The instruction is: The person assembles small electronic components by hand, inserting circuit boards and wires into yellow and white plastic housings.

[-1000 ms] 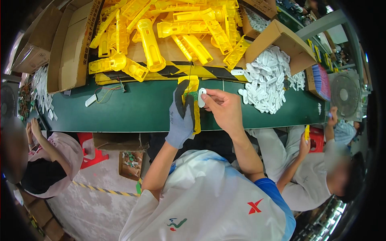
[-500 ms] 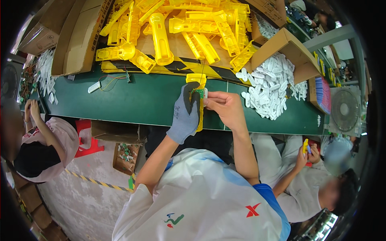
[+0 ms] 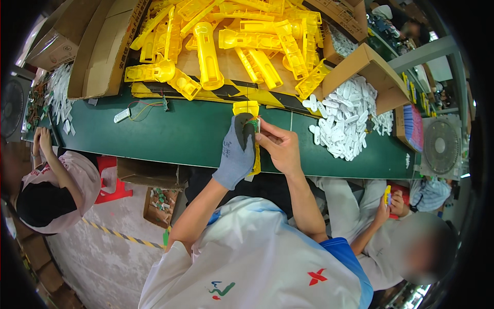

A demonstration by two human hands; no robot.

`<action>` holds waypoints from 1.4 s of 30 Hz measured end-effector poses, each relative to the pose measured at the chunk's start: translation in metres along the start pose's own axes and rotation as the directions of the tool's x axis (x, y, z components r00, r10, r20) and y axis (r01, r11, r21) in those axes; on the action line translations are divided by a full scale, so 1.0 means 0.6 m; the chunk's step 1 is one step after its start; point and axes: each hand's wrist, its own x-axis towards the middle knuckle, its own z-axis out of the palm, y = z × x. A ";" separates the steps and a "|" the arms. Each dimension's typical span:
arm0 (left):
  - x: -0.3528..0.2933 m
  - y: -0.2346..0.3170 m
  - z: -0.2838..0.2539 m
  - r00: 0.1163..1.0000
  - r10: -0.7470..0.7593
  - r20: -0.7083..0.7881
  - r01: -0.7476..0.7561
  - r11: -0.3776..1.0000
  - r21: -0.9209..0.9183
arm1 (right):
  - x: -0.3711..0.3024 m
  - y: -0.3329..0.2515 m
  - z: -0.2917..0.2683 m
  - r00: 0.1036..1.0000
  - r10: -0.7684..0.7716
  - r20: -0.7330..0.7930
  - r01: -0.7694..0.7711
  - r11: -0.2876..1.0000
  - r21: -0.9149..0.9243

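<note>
The bare right hand [image 3: 282,147] has its thumb and forefinger drawn close together at the right edge of a small green board [image 3: 254,123]. A pale sliver shows beside them, but whether they are gripping it or only pressing there, I cannot tell. The gloved left hand [image 3: 236,152] is clenched around a long yellow case [image 3: 246,107], its fingers wrapped over the middle so that only the top end, a strip of the right side and the lower end show. The board sits against the upper part of that case, close by the glove's dark fingertips.

The case lies just to the left of the right hand's fingers, its long axis pointing away from the person's chest, nearly square to the front edge of the counter [image 3: 190,136]. The left hand is the nearer of the two, being wrapped around it; the right hand meets it from the side, at the upper half.

Farther out, a heap of yellow cases [image 3: 252,40] lies beyond both hands. To the right, a pile of white plastic pieces [image 3: 343,121] spreads in front of a tipped cardboard box [image 3: 368,67]. To the left, a white part with wires [image 3: 122,115] rests on the counter. At the far right, a co-worker's hands [image 3: 383,210] hold a small yellow piece [image 3: 387,194].
</note>
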 end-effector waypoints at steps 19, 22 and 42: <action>0.000 0.009 -0.001 0.999 0.010 0.044 -0.008 0.999 -0.050 | -0.013 0.005 0.001 0.996 -0.029 -0.080 0.017 0.988 -0.153; -0.001 0.013 0.000 0.998 -0.038 0.043 0.040 0.998 -0.049 | -0.016 0.002 0.001 0.995 -0.048 -0.085 0.029 0.978 -0.208; -0.076 0.087 -0.008 0.940 -0.149 0.307 0.318 0.708 -0.631 | -0.107 -0.063 0.010 0.901 -0.395 0.179 0.410 0.639 -0.651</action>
